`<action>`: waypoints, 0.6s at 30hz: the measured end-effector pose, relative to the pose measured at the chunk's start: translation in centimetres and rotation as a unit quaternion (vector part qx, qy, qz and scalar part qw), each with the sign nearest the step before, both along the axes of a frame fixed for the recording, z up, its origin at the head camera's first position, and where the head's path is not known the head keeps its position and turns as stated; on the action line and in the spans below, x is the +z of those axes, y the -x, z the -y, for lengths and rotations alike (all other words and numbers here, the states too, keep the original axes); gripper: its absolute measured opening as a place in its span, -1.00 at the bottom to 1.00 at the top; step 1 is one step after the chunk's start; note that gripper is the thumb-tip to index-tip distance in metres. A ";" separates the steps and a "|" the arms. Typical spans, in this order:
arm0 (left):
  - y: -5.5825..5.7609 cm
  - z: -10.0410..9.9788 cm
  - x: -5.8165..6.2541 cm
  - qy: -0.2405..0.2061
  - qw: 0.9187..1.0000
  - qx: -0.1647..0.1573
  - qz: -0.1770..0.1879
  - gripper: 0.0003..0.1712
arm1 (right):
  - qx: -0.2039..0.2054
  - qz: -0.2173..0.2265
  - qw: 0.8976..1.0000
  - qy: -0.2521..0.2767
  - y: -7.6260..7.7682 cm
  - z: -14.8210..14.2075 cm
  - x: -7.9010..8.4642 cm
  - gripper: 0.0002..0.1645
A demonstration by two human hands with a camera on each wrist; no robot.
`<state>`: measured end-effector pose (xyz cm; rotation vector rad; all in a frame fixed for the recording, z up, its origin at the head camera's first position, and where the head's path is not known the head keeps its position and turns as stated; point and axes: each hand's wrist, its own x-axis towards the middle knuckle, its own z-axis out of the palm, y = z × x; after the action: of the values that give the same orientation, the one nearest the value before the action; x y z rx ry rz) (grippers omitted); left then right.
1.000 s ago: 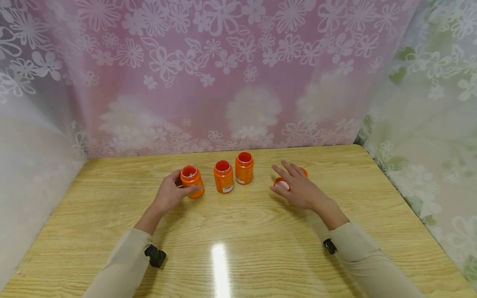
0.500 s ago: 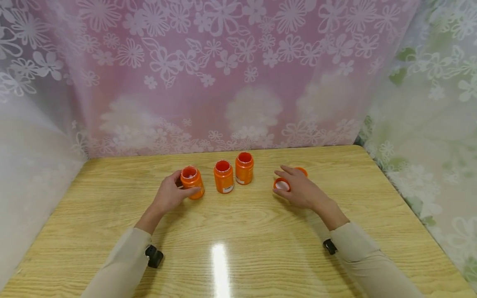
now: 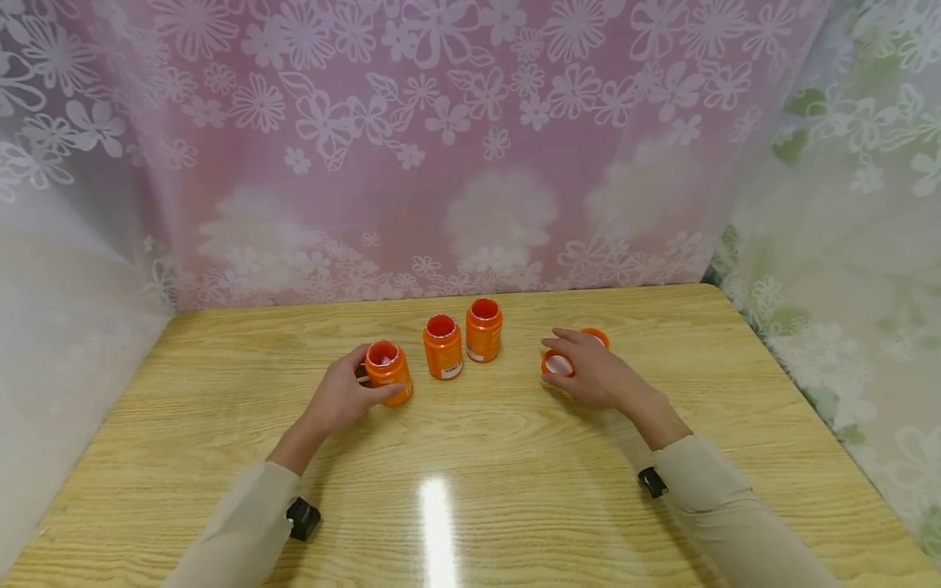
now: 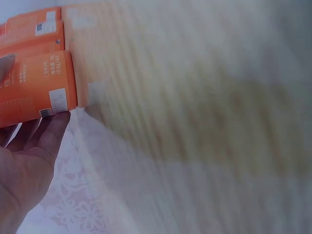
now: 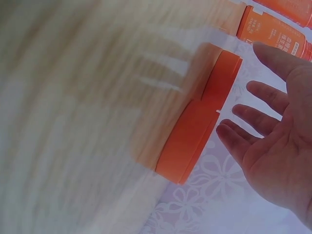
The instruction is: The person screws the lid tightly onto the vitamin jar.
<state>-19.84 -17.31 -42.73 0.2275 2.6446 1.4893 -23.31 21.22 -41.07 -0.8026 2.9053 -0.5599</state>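
My left hand grips an orange pill bottle, with the thumb across its near side. The bottle stands upright without a lid, and something pale shows inside its mouth. In the left wrist view its side with a white label faces the camera, fingertips at its base edge. My right hand hovers over two orange lids, fingers spread. The nearer lid lies with its white liner up, between thumb and fingers. Partly hidden behind the hand is the other lid. The right wrist view shows the fingertips apart from both lids.
Two more lidless orange bottles stand upright, a middle one and a farther one, right of the gripped bottle. All rest on a wood-grain table. A pink floral curtain hangs along the back edge, with pale floral cloth at both sides.
The left hand has brought its bottle slightly right and toward the person, closer to the middle bottle. The right hand's spread fingers have drawn in a little over the lids, then stayed still.
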 end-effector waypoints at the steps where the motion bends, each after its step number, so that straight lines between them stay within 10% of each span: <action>1: -0.2 -0.2 0.0 0.000 1.000 -0.004 -0.001 -0.21 | 0.001 0.000 1.000 -0.003 0.0 0.0 0.0 -0.28; 18: -2.7 -4.0 0.1 -0.010 0.999 -0.034 -0.015 -0.29 | 0.027 -0.003 0.999 -0.023 0.5 0.7 0.2 -0.30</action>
<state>-17.15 -13.31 -42.58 0.3410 2.6171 1.5044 -23.84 20.54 -40.86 -0.8747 2.8818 -0.4853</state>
